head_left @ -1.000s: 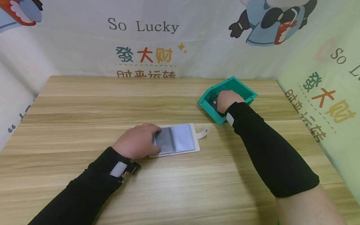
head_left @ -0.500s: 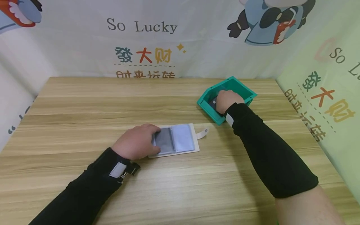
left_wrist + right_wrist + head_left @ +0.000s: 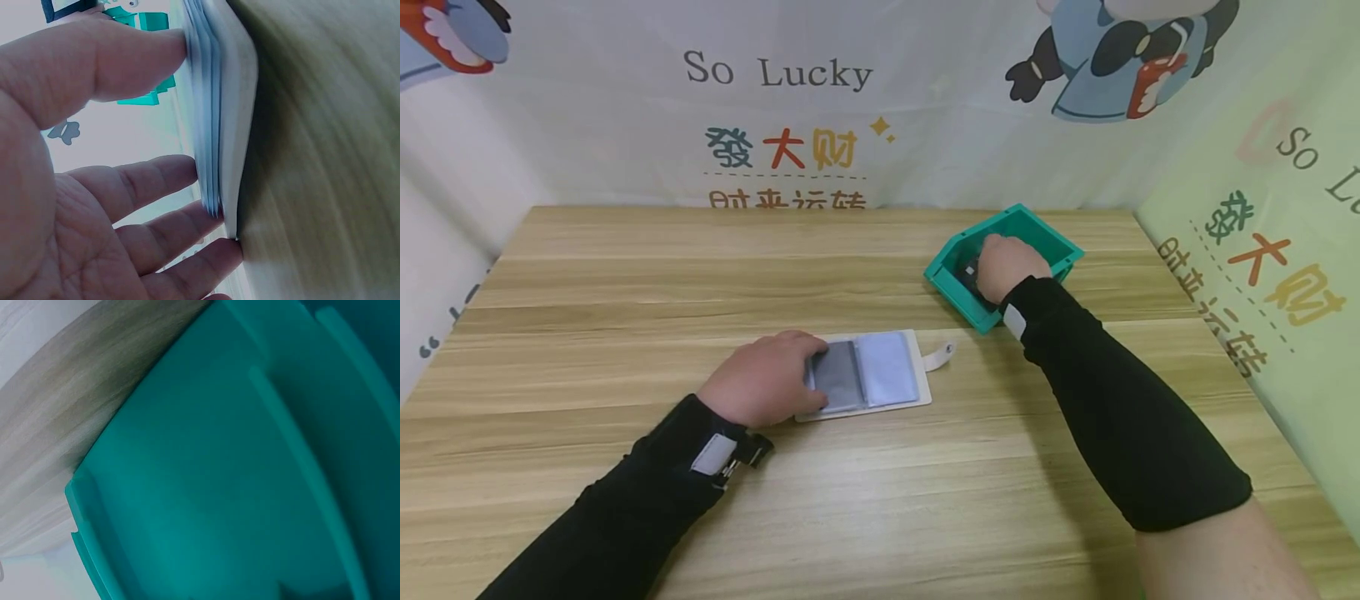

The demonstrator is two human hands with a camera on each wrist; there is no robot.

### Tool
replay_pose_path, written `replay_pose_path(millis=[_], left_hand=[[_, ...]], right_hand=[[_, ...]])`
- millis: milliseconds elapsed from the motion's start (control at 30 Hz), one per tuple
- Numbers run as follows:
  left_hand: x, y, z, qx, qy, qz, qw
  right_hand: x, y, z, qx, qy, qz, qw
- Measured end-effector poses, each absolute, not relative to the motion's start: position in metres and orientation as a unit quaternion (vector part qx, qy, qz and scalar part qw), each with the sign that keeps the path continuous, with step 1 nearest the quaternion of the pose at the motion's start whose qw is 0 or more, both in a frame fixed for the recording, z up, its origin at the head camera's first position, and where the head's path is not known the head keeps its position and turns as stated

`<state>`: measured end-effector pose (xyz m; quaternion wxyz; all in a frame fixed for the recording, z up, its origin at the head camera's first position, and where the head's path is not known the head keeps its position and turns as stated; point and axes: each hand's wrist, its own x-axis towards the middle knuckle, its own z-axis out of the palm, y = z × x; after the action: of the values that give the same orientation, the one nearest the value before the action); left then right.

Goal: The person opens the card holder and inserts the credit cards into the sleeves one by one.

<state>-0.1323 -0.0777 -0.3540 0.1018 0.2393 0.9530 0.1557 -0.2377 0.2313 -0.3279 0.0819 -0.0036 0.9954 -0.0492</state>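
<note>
An open card holder (image 3: 891, 367) with a white cover and clear plastic sleeves lies on the table, its left page dark grey and its right page pale lilac. My left hand (image 3: 765, 377) rests on its left side, thumb and fingers spread. In the left wrist view the fingertips of that hand (image 3: 144, 181) touch the stacked sleeves and the cover's edge. My right hand (image 3: 1009, 271) reaches down into a teal plastic bin (image 3: 953, 290); its fingertips are hidden, and I cannot tell what they hold. Beside that hand a dark flat piece (image 3: 967, 272) with light marks shows inside the bin.
A white snap strap (image 3: 938, 357) sticks out from the card holder's right edge toward the bin. The wood-grain table (image 3: 700, 275) ends at a printed cloth backdrop (image 3: 625, 125) behind and at both sides. In the right wrist view the bin's outer wall (image 3: 181, 487) blocks the hand.
My right hand shifts very slightly inside the bin, and the dark piece beside it shows a little differently. The left hand and the card holder stay put.
</note>
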Motion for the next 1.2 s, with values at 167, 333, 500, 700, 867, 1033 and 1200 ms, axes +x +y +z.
replay_pose_path(millis=[167, 333, 500, 700, 867, 1033, 1200], left_hand=[[-0.132, -0.078, -0.354, 0.242, 0.952, 0.156, 0.103], [-0.131, -0.077, -0.354, 0.244, 0.953, 0.149, 0.103], [-0.130, -0.077, -0.354, 0.241, 0.954, 0.148, 0.104], [-0.129, -0.077, -0.354, 0.239, 0.955, 0.144, 0.104], [-0.128, -0.076, -0.353, 0.238, 0.955, 0.142, 0.101], [-0.128, -0.075, -0.353, 0.236, 0.956, 0.142, 0.101], [-0.128, -0.075, -0.353, 0.239, 0.955, 0.138, 0.103]], right_hand=[[-0.239, 0.232, -0.328, 0.003, 0.994, -0.068, 0.080], [-0.238, 0.233, -0.326, 0.007, 0.992, -0.097, 0.075], [-0.237, 0.237, -0.321, -0.011, 0.991, -0.122, 0.062], [-0.233, 0.243, -0.318, 0.009, 0.986, -0.163, 0.025], [-0.229, 0.247, -0.315, 0.027, 0.979, -0.200, -0.006], [-0.222, 0.249, -0.307, 0.046, 0.965, -0.255, -0.032], [-0.214, 0.248, -0.302, 0.060, 0.947, -0.310, -0.053]])
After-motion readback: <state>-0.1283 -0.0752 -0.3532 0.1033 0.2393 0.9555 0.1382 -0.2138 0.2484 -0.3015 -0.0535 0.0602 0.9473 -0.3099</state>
